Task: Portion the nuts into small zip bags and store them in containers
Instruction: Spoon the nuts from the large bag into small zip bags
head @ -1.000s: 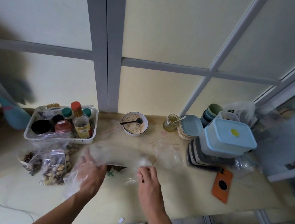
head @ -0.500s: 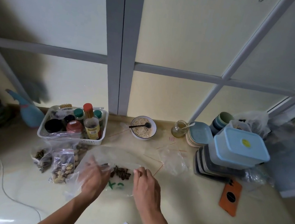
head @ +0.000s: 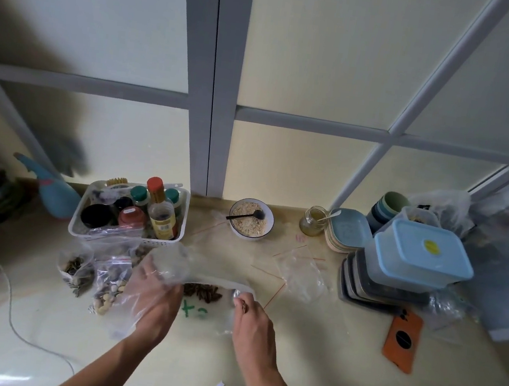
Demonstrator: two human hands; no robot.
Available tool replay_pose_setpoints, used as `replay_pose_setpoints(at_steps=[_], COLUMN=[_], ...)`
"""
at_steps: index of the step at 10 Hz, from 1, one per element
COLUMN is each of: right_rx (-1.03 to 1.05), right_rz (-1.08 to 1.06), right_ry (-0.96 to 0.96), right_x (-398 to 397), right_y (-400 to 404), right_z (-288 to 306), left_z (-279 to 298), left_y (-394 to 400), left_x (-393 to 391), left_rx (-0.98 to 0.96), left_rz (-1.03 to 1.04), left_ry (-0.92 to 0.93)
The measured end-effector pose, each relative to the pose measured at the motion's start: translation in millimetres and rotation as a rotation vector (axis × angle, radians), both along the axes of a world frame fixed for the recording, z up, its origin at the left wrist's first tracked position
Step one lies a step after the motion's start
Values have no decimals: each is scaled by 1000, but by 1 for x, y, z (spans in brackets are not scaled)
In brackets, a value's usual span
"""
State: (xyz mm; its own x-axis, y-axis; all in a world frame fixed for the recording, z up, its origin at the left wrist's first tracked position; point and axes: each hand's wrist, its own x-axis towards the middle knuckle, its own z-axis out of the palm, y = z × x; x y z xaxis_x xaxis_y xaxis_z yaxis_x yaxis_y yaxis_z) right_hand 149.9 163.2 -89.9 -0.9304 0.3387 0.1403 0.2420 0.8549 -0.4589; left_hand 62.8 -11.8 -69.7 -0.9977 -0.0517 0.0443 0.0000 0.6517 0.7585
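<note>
A large clear plastic bag (head: pixel 214 271) lies on the counter in front of me with a small heap of dark brown nuts (head: pixel 202 292) inside it and green marks on its side. My left hand (head: pixel 155 296), under a clear film glove, grips the bag's left part. My right hand (head: pixel 255 321) pinches the bag's right edge between curled fingers. Left of them lie two small zip bags, one with pale nuts (head: pixel 109 284) and one with dark seeds (head: pixel 74 267). An empty zip bag (head: pixel 302 272) lies flat to the right. A blue-lidded container (head: pixel 418 256) tops a stack of dark trays.
A white basket (head: pixel 85 229) of jars and bottles stands at the back left. A bowl of oats (head: pixel 251 221) with a black spoon, a glass jar (head: pixel 312 222), stacked plates (head: pixel 349 235) and cups sit along the wall. An orange phone (head: pixel 402 339) lies at the right front.
Both hands have lowered the big bag onto the counter and drawn closer together; the dark nuts now show between them. The camera has tilted and moved nearer.
</note>
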Motion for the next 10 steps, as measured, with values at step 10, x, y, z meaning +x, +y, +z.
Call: replay_pose_setpoints(at_steps=[10], right_rx=[154], right_rz=[5], right_ry=[54], right_x=[-31], right_y=[-10], right_z=[-13], left_z=[-4], left_y=[-5], left_x=[-24], left_rx=[62], left_rz=[-6], left_ry=[-294])
